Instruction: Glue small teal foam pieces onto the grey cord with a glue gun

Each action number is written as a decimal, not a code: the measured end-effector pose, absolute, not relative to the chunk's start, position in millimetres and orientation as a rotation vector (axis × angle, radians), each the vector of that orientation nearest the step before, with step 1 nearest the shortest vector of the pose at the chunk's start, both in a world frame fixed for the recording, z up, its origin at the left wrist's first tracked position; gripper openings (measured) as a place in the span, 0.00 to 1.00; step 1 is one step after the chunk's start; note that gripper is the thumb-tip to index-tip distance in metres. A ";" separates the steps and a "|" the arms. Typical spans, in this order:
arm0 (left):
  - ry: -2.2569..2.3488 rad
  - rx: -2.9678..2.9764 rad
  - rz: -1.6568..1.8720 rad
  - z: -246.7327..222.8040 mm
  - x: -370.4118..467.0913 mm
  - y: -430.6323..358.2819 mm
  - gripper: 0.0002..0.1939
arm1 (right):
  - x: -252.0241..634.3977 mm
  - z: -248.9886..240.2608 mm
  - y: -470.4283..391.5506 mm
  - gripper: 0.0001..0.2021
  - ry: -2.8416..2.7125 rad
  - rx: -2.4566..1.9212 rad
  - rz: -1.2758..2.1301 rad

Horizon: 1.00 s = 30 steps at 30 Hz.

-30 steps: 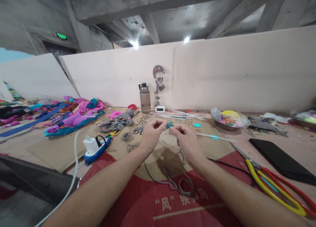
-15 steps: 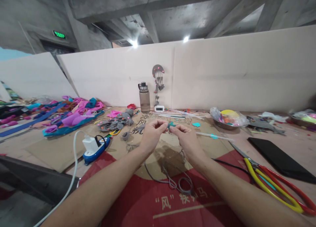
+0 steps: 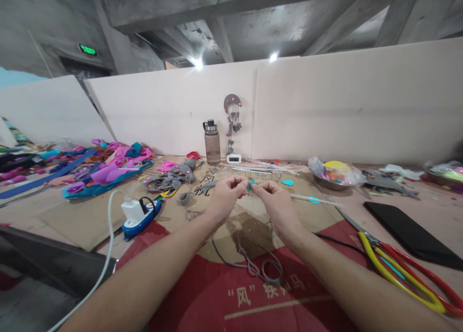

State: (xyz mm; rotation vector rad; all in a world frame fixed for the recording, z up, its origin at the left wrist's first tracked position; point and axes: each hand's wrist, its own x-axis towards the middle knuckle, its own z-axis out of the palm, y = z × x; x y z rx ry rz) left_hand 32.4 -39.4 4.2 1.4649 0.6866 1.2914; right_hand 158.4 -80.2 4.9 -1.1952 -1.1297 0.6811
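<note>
My left hand (image 3: 227, 197) and my right hand (image 3: 275, 204) meet in the middle of the view, above the cardboard. Between their fingertips they pinch a small teal felt piece (image 3: 250, 185), mostly covered by fingers, so its full shape is hidden. Both hands are closed on it. Below them a grey cord (image 3: 249, 266) lies in loose loops on the red and brown cardboard (image 3: 195, 293). Beyond the right hand lie a turquoise flower-shaped piece (image 3: 288, 182) and a clear glue stick (image 3: 296, 196) with another turquoise piece (image 3: 313, 200) at it.
Scissors (image 3: 394, 269) and a black phone (image 3: 408, 233) lie at right. A metal bowl (image 3: 336, 181) holds bagged bits. At left are a power strip (image 3: 141, 219) and colourful felt scraps (image 3: 104, 170). A bottle (image 3: 212, 144) stands behind, near a grey moon hanging (image 3: 232, 103).
The fingers have shifted slightly around the teal felt piece, and less of it shows now. The hands stay nearly in place; the things on the table have not moved.
</note>
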 end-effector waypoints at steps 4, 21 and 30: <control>0.668 1.433 1.239 6.5 32.0 -39.9 0.11 | 158.6 7.8 -81.6 0.16 -1.098 -1.170 0.683; 0.536 1.160 1.069 8.5 32.9 -42.8 0.14 | 159.4 4.0 -79.0 0.11 -1.048 -1.052 0.802; 0.592 1.160 1.098 7.0 34.9 -42.2 0.14 | 158.1 3.5 -80.0 0.11 -1.113 -1.147 0.727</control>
